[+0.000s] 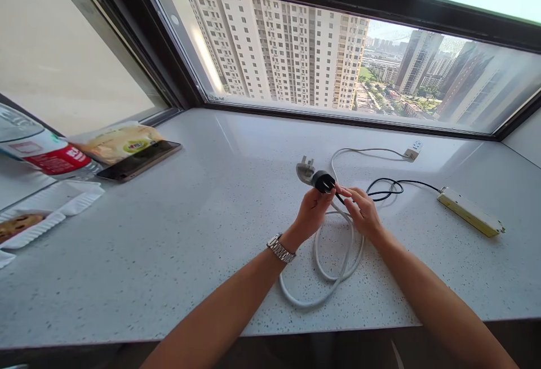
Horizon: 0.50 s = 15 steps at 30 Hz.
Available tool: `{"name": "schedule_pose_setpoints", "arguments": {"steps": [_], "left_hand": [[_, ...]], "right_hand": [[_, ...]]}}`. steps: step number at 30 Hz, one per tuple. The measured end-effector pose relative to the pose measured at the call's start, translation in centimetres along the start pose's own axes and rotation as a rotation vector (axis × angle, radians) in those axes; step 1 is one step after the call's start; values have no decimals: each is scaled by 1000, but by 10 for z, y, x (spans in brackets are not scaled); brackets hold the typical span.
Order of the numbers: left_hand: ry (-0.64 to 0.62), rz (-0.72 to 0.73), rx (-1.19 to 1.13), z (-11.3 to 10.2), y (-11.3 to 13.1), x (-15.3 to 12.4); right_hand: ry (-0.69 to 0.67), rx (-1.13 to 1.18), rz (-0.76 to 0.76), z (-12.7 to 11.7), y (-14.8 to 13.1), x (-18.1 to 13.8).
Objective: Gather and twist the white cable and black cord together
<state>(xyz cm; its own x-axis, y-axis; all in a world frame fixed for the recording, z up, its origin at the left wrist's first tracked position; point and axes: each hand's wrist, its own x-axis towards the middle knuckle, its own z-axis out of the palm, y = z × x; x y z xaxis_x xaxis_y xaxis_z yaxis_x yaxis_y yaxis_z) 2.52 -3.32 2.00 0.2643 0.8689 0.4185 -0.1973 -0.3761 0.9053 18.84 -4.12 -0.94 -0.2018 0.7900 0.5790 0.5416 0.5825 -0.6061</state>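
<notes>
The black plug (324, 181) is held above the worktop (190, 245), in front of the window and over the loops of a white cable (338, 270). It is pinched in the grip of the left hand (311, 211), with the fingers closed round its body. The black cord (382, 191) just behind the plug is nipped between the pressed-together fingertips of the right hand (363, 214).

Several risks can be judged from this. The cord could be strained where it enters the plug if the two hands are pulled apart or twisted against each other. The black cord lies looped across the white cable, so the two could be snagged and dragged together. The power strip (470, 212), well apart to the right, could be tugged along the smooth worktop if the cord is drawn taut.

Much cannot be made out. The white plug (305, 170) sits just beside the black one, and it cannot be told whether it is also held or only lies behind. The pins of the black plug are hidden. The join between the black cord and the power strip is too small to confirm. The palm sides of both hands are turned away.
</notes>
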Motion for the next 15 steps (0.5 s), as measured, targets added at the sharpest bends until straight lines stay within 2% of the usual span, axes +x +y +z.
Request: {"name": "schedule_pose_setpoints", "arguments": {"steps": [4, 8, 11, 15], "left_hand": [[219, -53, -350, -7, 35, 22], [416, -84, -579, -20, 98, 64], [502, -66, -633, -21, 154, 92], [528, 113, -490, -12, 218, 115]], "right_hand": [[225, -309, 8, -16, 19, 1], [291, -306, 56, -21, 32, -1], [215, -226, 158, -18, 40, -3], [-45, -235, 294, -17, 49, -2]]}}
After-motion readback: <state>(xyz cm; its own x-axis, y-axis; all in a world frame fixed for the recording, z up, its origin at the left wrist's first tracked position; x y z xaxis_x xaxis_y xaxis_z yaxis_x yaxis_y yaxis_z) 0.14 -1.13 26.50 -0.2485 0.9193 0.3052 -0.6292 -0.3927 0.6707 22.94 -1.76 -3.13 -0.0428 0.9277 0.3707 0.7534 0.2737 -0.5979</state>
